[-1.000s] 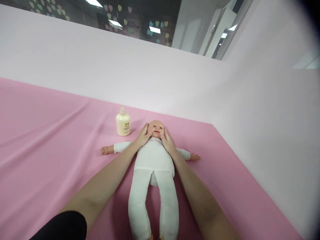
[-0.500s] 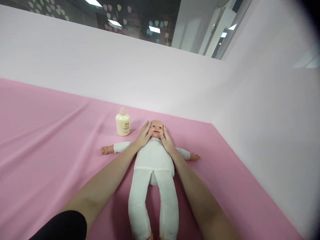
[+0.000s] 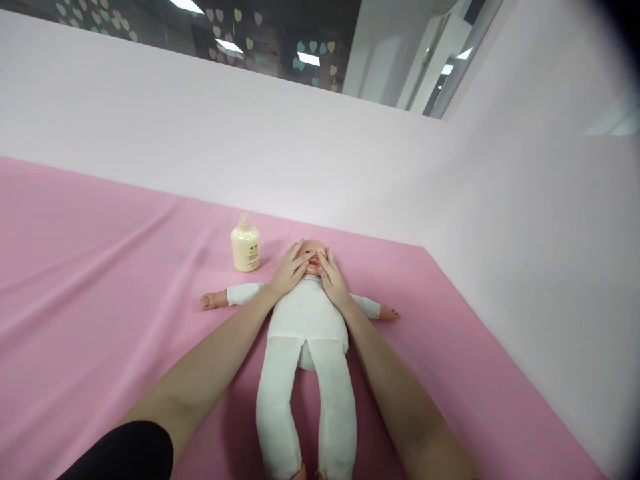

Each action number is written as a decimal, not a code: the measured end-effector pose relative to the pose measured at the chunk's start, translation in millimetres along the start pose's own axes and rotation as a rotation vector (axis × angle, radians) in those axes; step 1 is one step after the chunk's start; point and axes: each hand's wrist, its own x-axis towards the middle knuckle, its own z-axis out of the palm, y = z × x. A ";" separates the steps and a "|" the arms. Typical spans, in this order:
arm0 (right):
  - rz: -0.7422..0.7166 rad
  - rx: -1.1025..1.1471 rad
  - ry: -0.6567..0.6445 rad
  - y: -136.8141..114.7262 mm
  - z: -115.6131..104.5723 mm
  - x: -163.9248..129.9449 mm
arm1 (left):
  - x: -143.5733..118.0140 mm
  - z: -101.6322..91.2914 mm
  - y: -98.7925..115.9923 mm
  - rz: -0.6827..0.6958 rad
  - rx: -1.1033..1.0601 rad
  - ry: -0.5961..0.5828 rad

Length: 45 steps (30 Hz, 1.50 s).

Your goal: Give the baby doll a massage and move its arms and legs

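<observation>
A baby doll (image 3: 309, 313) with a white cloth body lies on its back, arms spread wide and head at the far end. My left hand (image 3: 289, 270) rests along the left side of its head, fingers stretched out and thumb on the cheek beside the nose. On the other side, my right hand (image 3: 333, 275) lies against the opposite cheek, also with fingers extended and the thumb near the nose. Both hands are open and touch the doll's face, partly covering it. The doll's feet are cut off by the lower edge of the view.
A cream-coloured pump bottle (image 3: 245, 248) stands upright left of the doll's head. Pink cloth (image 3: 125, 267) with a few creases covers the surface. A white wall (image 3: 250, 140) rises behind it and another on the right. Glass with heart stickers (image 3: 313, 47) is above.
Both thumbs have moved up and inward from beside the doll's mouth and chin to beside its nose. The doll and the bottle have stayed in place.
</observation>
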 end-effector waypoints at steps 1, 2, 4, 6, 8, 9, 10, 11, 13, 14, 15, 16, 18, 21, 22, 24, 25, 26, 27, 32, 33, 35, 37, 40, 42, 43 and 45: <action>0.005 -0.001 0.001 0.0 0.0 0.2 | -0.1 0.3 -0.2 -0.003 -0.002 0.004; 0.009 -0.001 0.004 -0.1 0.1 0.3 | -0.1 0.6 -0.1 -0.008 -0.007 0.006; 0.016 0.000 0.006 -0.5 0.4 0.7 | -0.2 0.7 0.4 -0.022 -0.021 0.004; 0.024 0.002 0.008 -1.0 0.7 0.9 | -0.3 0.7 1.0 -0.031 -0.035 0.002; 0.034 0.001 0.007 -1.1 0.9 0.7 | -0.3 0.8 1.1 -0.035 -0.048 0.005; 0.042 0.002 0.009 -0.9 0.9 0.5 | -0.3 0.9 0.8 -0.037 -0.053 0.008; 0.050 0.004 0.013 -0.5 1.0 0.3 | -0.3 1.1 0.5 -0.039 -0.058 0.012; 0.058 0.006 0.016 0.1 1.0 0.1 | -0.3 1.3 0.1 -0.042 -0.062 0.014; 0.071 0.009 0.021 1.5 1.0 -0.3 | -0.4 1.4 -0.4 -0.051 -0.067 0.015; 0.074 0.009 0.022 2.2 1.1 -0.3 | -0.4 1.4 -0.5 -0.056 -0.069 0.014; 0.075 0.007 0.023 2.8 1.1 -0.3 | -0.4 1.3 -0.4 -0.061 -0.072 0.011; 0.075 0.006 0.025 3.2 1.2 -0.3 | -0.4 1.1 -0.2 -0.064 -0.074 0.009; 0.076 0.005 0.032 3.8 1.5 -0.1 | -0.4 1.0 0.2 -0.068 -0.078 0.005; 0.090 0.007 0.038 4.5 2.1 -0.1 | -0.8 1.6 -0.5 -0.087 -0.093 0.013; 0.100 0.010 0.039 4.9 2.3 -0.2 | -1.0 2.0 -1.2 -0.101 -0.101 0.015; 0.135 0.014 0.040 6.5 2.7 -0.4 | -1.6 2.8 -2.7 -0.134 -0.117 0.020; 0.159 0.015 0.042 7.5 2.9 -0.4 | -1.8 3.0 -3.5 -0.151 -0.122 0.020; 0.185 0.014 0.043 8.5 3.2 -0.3 | -2.0 3.2 -4.2 -0.168 -0.126 0.018; 0.211 0.013 0.044 9.6 3.6 -0.3 | -2.1 3.3 -4.7 -0.186 -0.128 0.014; 0.278 0.012 0.053 12.1 5.7 0.5 | -2.5 4.2 -7.1 -0.259 -0.134 -0.016; 0.288 0.014 0.057 12.0 6.0 0.5 | -2.7 4.8 -7.9 -0.273 -0.137 -0.018; 0.310 0.024 0.069 11.5 6.5 0.5 | -3.2 6.5 -9.8 -0.306 -0.150 -0.022; 0.330 0.037 0.078 10.7 6.7 0.2 | -3.9 8.3 -11.9 -0.339 -0.169 -0.026; 0.342 0.058 0.078 9.1 6.1 -0.2 | -5.0 10.3 -13.7 -0.371 -0.185 -0.029; 0.343 0.063 0.076 7.8 5.4 -0.4 | -5.5 10.8 -13.7 -0.377 -0.188 -0.029; 0.344 0.065 0.076 7.1 5.1 -0.4 | -5.6 10.9 -13.5 -0.379 -0.192 -0.028; 0.343 0.072 0.081 6.0 4.6 -0.5 | -5.6 11.1 -13.1 -0.383 -0.205 -0.030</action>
